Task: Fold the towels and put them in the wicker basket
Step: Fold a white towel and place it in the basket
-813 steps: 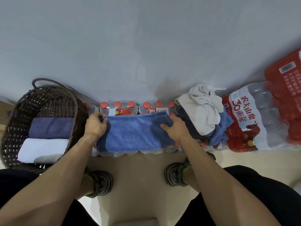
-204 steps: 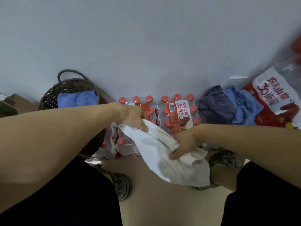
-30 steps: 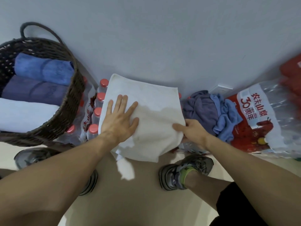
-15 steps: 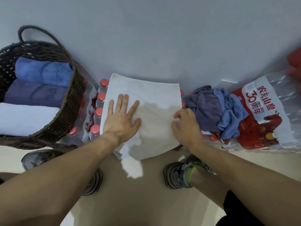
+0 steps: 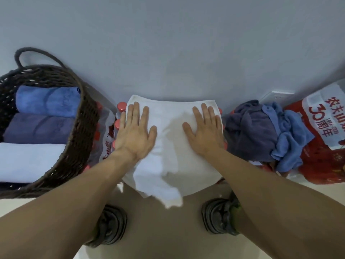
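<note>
A white towel (image 5: 171, 146) lies spread over a pack of red-capped bottles (image 5: 119, 116) against the far wall, its near edge hanging off toward the floor with one corner drooping lowest. The left hand (image 5: 135, 131) lies flat on the towel's left part, fingers straight and slightly spread; the right hand (image 5: 203, 131) lies flat on its right part the same way. Neither grips the cloth.

To the left stands the wicker basket (image 5: 78, 131), holding three folded towels side by side: a blue towel (image 5: 46, 100) farthest, a purple towel (image 5: 37, 128) in the middle, and a second white one (image 5: 28, 161) nearest. To the right is a crumpled pile (image 5: 261, 133) of grey-purple and blue cloth, seemingly resting on more bottles, though what is under it is mostly hidden. Beyond that sits a red-labelled bottle pack (image 5: 321, 131). Two shoes (image 5: 220, 217) show on the floor below.
</note>
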Demonstrator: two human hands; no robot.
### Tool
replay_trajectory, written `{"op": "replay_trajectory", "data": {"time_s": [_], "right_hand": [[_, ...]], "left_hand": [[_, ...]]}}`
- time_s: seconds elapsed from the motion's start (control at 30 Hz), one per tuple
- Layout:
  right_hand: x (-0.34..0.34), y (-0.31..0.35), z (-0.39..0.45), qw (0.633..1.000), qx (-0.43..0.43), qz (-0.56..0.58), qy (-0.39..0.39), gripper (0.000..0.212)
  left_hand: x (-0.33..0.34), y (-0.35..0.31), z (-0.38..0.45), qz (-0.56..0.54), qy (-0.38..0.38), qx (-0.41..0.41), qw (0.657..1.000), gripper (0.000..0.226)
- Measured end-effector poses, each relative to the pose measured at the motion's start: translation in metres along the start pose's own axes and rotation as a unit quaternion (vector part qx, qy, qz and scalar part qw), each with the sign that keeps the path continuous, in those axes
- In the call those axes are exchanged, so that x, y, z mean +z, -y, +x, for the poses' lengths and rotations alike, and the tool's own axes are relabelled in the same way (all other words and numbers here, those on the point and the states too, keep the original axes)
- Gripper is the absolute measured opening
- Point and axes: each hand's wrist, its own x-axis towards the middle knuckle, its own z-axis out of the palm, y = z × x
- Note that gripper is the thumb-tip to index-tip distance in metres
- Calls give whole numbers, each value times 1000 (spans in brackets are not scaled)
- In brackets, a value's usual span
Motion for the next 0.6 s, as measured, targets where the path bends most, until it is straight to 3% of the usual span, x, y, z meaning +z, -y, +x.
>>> {"op": "replay_trajectory", "data": {"time_s": [0.1, 0.17, 0.27, 0.33, 0.43, 0.5, 0.6], "right_hand": [[-1, -1, 2, 1000, -10, 15, 14, 68], [-7, -2, 3, 999, -10, 39, 27, 67], [-22, 3, -8, 991, -32, 116, -67, 53], [-33, 17, -22, 971, -86, 166, -147, 32], [-38, 44, -51, 945, -180, 244, -124, 13], [-34, 54, -73, 929, -229, 274, -93, 11], [-23, 60, -100, 906, -317, 269, -76, 9]], "left_hand": [[0, 2, 0, -17, 4, 3, 1000, 68], [-7, 3, 1, -85, 0, 0, 996, 66], [-27, 6, -12, -164, -109, -34, 980, 51], [-34, 8, -36, -206, -212, -101, 950, 26], [-17, -3, -96, -315, -278, -263, 869, 10], [11, -16, -145, -388, -194, -356, 828, 10], [52, -17, -196, -417, -18, -353, 837, 26]]}}
